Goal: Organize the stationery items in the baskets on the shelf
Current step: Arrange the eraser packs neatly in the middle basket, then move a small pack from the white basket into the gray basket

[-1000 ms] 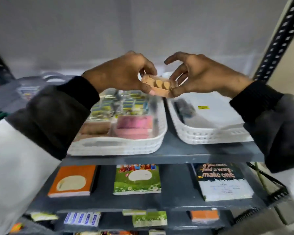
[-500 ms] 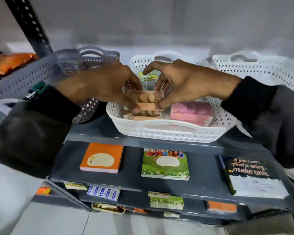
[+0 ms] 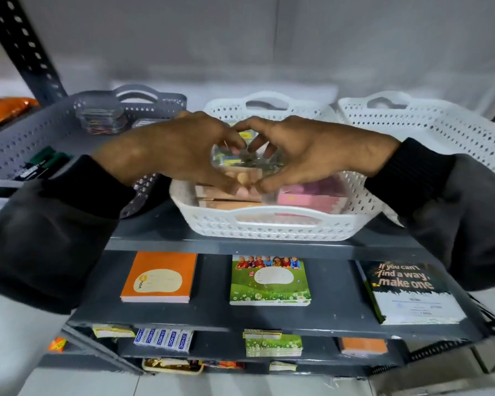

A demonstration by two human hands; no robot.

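Observation:
A small tan box with round windows (image 3: 242, 177) sits low inside the middle white basket (image 3: 269, 224), on top of a stack of similar tan boxes (image 3: 226, 204). My left hand (image 3: 169, 147) and my right hand (image 3: 312, 150) meet over it, thumbs pressed at its front edge and fingertips curled over its back. Pink boxes (image 3: 306, 198) lie in the basket's right half. Clear packets at the basket's back are mostly hidden by my fingers.
A grey basket (image 3: 40, 130) with dark markers (image 3: 40, 164) and clear packets (image 3: 100, 118) stands to the left, another white basket (image 3: 440, 124) to the right. The shelf below carries an orange notebook (image 3: 159, 277), a green one (image 3: 269, 281) and a black one (image 3: 409, 292).
Both hands have lowered the tan box from above the baskets down into the middle white basket onto the tan stack. My view has shifted left and downward.

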